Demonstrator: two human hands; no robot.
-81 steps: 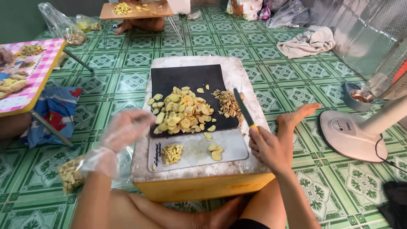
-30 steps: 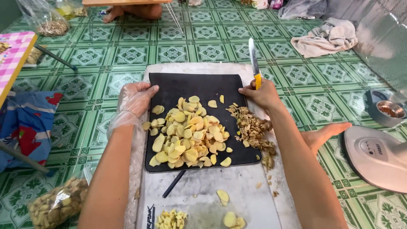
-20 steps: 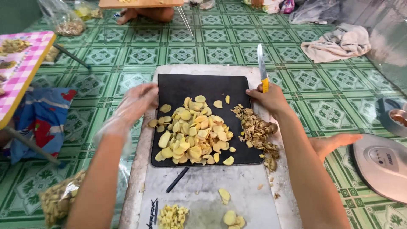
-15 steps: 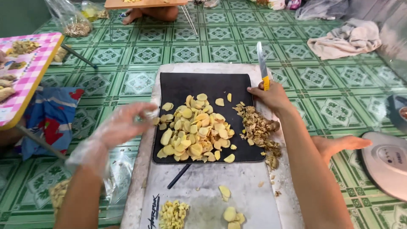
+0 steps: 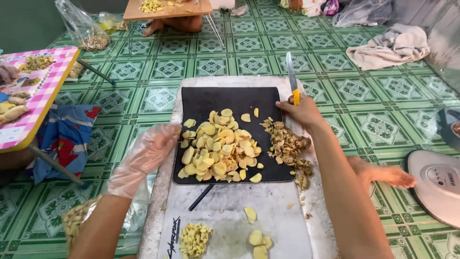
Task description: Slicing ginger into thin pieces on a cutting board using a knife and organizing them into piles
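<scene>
My right hand (image 5: 301, 110) grips a yellow-handled knife (image 5: 291, 76) at the far right corner of a black cutting mat (image 5: 230, 103), blade pointing away from me. My left hand (image 5: 151, 148), in a clear plastic glove, hovers open just off the mat's left edge. A heap of pale yellow slices (image 5: 218, 146) covers the middle of the mat. Brown peelings (image 5: 289, 148) lie along its right side. The mat rests on a low white table (image 5: 282, 211). Finely cut yellow bits (image 5: 193, 239) and a few loose slices (image 5: 256, 235) sit near the table's front.
A dark stick (image 5: 201, 196) lies below the mat. My bare foot (image 5: 383, 175) rests on the green tiled floor beside a white fan base (image 5: 438, 184). A pink checked table (image 5: 33, 96) stands left, a plastic bag of pieces (image 5: 76, 220) lower left, a crumpled cloth (image 5: 390, 45) far right.
My left hand has lifted off the mat's far left corner and drawn back toward me along its left edge. The right hand with the knife has stayed at the far right corner.
</scene>
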